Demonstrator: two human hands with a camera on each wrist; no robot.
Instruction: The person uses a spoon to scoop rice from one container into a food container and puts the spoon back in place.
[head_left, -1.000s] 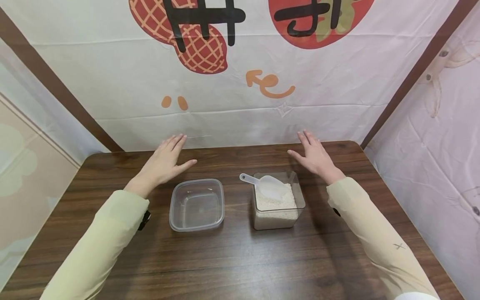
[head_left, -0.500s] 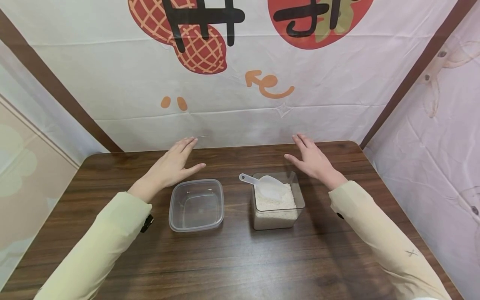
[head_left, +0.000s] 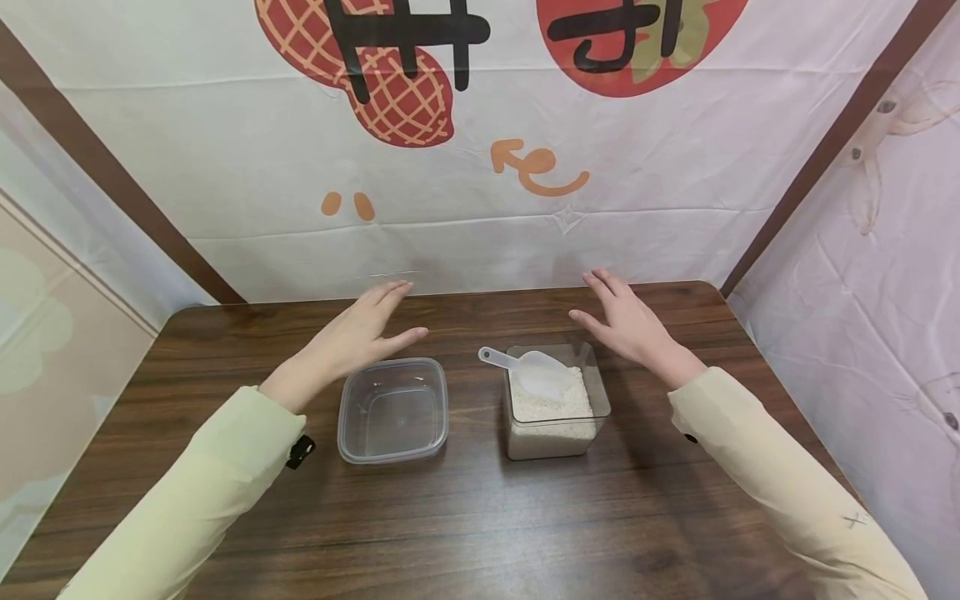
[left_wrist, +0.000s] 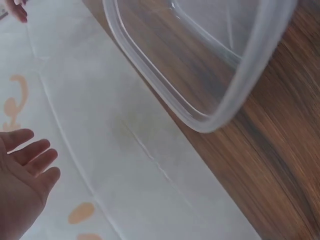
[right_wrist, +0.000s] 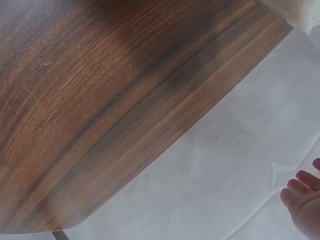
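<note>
Dark wood table (head_left: 480, 517) tucked into a little booth, with white printed cloth (head_left: 465, 208) hanging behind it and down both sides. Going left to right: the left hand (head_left: 360, 333) floats flat with fingers straight, holding nothing, just behind and left of an empty clear tub (head_left: 393, 410). The left wrist view shows that tub's rim (left_wrist: 210, 107) close up, with nothing touching it. Next to it, a gap apart, stands a square clear container (head_left: 555, 408) mostly full of white grains, with a small plastic scoop (head_left: 525, 369) lying on top, handle poking out over the left rim. The right hand (head_left: 626, 321) hovers just behind that container, fingers relaxed and spread, empty too.

What I'd worry about — that scoop handle sticks out sideways, so a hand coming in from the left could clip it and flick grains onto the table. The empty tub looks super light, so a sleeve (head_left: 225, 467) brushing it could probably slide it. And the full container is tall-ish — a knock on its back rim might tip it.
</note>
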